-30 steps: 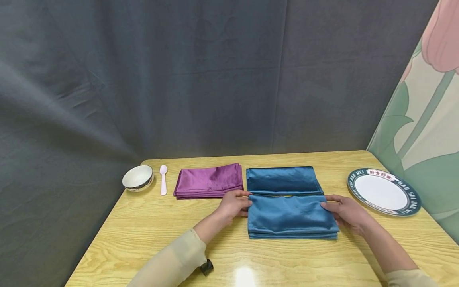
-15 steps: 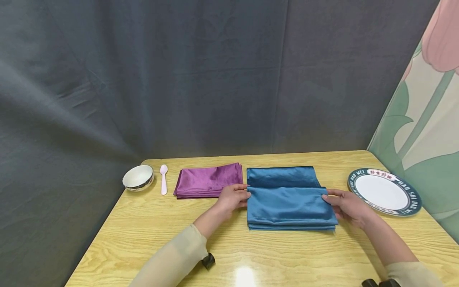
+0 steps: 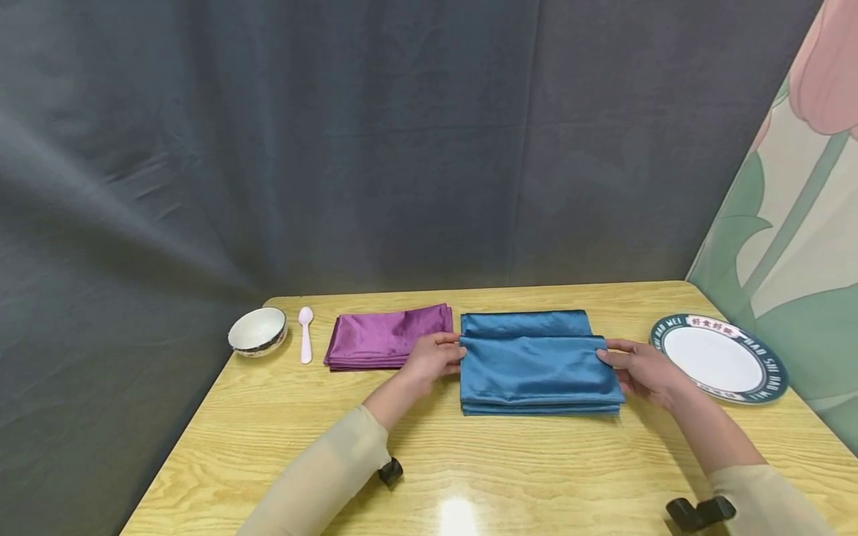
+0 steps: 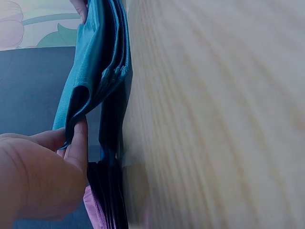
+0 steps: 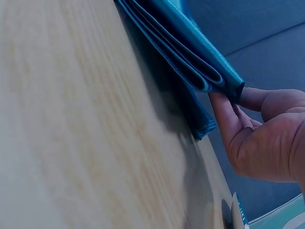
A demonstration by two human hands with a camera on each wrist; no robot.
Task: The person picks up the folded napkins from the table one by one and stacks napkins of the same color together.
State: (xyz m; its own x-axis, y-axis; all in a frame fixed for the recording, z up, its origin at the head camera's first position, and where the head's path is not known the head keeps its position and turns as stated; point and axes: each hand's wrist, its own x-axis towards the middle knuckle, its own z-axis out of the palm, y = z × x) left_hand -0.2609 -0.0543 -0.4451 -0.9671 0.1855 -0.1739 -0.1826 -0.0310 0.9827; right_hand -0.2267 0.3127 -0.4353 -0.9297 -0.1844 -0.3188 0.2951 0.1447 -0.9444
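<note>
A folded blue satin cloth [image 3: 536, 376] hangs between my two hands, its far part over a second folded blue cloth [image 3: 526, 323] that lies on the table. My left hand [image 3: 432, 359] pinches its far left corner; in the left wrist view the thumb and fingers [image 4: 78, 143] close on the edge. At the far right corner my right hand [image 3: 646, 372] pinches the same cloth between thumb and fingers. Several folded layers show from the side in the right wrist view, held above the lower cloth [image 5: 202, 125]. Just beyond my left hand lies a folded purple cloth [image 3: 389, 339].
On the wooden table [image 3: 268, 447], a white bowl [image 3: 258, 331] with a patterned outside and a pink spoon [image 3: 305, 335] stand at the far left. An oval plate [image 3: 713, 359] with a green rim is at the right. A dark curtain [image 3: 402, 149] hangs behind.
Both hands have moved the held blue cloth away from me, so that it now covers much of the blue cloth behind it. The bowl, spoon, purple cloth and plate stay where they were.
</note>
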